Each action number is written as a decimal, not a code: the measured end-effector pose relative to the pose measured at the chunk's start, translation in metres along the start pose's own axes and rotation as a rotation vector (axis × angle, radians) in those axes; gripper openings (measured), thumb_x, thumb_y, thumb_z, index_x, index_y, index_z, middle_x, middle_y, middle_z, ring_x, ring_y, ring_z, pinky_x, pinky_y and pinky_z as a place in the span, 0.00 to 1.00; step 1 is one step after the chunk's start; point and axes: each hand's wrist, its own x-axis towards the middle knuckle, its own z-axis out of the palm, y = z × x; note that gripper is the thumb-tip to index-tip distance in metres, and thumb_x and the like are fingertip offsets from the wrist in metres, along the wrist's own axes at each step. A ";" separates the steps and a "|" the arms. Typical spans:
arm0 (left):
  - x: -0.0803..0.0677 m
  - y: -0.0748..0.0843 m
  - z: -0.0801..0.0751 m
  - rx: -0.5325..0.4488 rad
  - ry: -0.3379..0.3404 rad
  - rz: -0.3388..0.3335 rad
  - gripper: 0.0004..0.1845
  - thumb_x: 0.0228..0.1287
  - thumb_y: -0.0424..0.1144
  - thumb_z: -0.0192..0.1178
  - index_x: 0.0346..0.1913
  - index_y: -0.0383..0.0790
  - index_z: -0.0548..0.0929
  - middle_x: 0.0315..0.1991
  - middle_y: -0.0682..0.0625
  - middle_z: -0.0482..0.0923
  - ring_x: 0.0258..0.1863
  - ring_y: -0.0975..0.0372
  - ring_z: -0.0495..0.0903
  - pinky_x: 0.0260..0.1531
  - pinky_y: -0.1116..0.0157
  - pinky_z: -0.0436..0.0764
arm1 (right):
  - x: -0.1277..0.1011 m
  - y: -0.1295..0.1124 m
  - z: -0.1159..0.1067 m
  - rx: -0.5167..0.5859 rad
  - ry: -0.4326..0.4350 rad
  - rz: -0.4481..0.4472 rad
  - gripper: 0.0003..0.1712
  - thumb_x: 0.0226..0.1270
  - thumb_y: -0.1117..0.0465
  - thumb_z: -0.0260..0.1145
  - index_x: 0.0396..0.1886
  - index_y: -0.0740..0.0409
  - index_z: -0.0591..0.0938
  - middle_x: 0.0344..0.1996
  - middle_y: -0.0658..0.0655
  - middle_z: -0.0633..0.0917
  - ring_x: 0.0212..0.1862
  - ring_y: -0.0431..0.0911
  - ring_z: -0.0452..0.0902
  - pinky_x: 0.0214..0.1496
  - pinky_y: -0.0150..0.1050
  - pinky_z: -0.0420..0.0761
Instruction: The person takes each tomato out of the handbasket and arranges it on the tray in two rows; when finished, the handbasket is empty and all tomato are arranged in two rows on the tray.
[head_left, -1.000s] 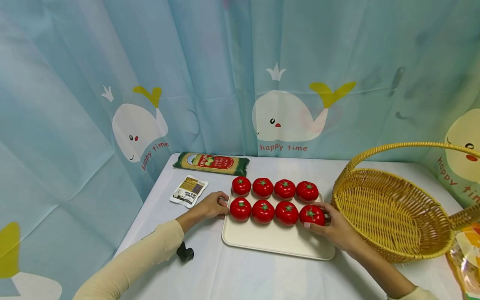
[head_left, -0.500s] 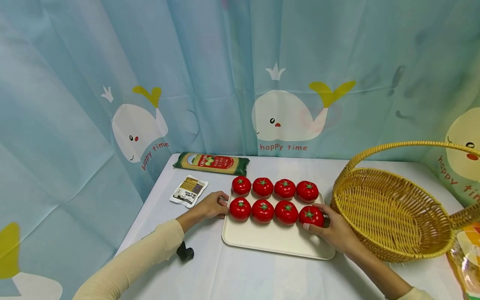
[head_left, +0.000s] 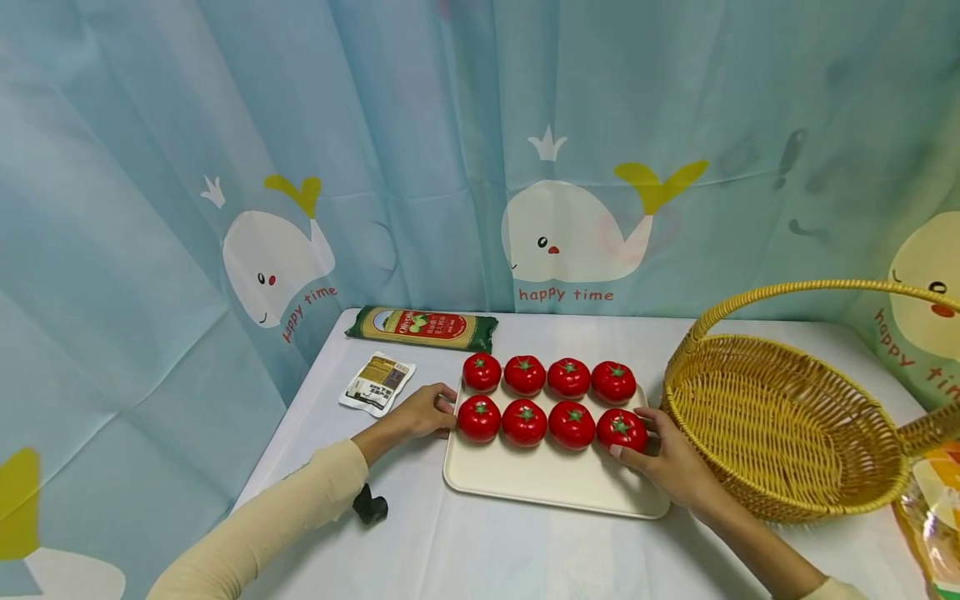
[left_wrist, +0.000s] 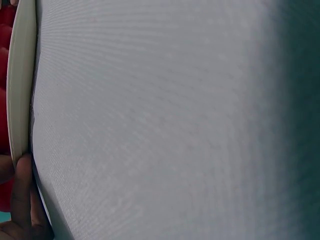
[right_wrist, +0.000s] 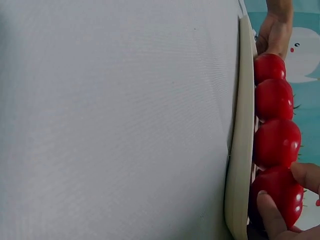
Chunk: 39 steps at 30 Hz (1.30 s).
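Red plastic tomato at the row's right end hasn't budged, my right hand still curled round it on the cream tray.

Eight tomatoes on tray, basket right, packets left

Your left hand lies at nine o'clock, fingers loosely curled; your right hand at three o'clock curls its fingers in a grip.

Soft, even light fills the sharp head view, which bows at its edges, while both wrist views blur the near desk cloth.
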 end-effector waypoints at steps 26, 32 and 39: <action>0.000 0.002 -0.003 0.033 0.003 -0.005 0.25 0.55 0.27 0.64 0.58 0.32 0.75 0.36 0.45 0.77 0.31 0.61 0.79 0.33 0.67 0.88 | -0.003 -0.001 -0.002 0.032 -0.002 -0.004 0.57 0.60 0.51 0.75 0.76 0.71 0.52 0.71 0.80 0.58 0.72 0.74 0.53 0.72 0.73 0.57; 0.000 -0.001 -0.003 0.043 0.012 -0.006 0.24 0.56 0.27 0.65 0.58 0.32 0.76 0.36 0.45 0.77 0.30 0.61 0.80 0.33 0.67 0.88 | -0.007 -0.003 -0.001 0.024 -0.027 0.035 0.60 0.61 0.45 0.73 0.78 0.68 0.49 0.74 0.78 0.56 0.74 0.75 0.51 0.72 0.74 0.56; -0.002 -0.004 -0.004 0.030 0.012 -0.016 0.25 0.57 0.29 0.66 0.59 0.32 0.75 0.37 0.45 0.79 0.30 0.61 0.81 0.34 0.67 0.88 | -0.017 -0.007 -0.005 0.023 -0.063 0.033 0.58 0.65 0.44 0.70 0.78 0.68 0.47 0.74 0.79 0.55 0.68 0.75 0.62 0.66 0.71 0.69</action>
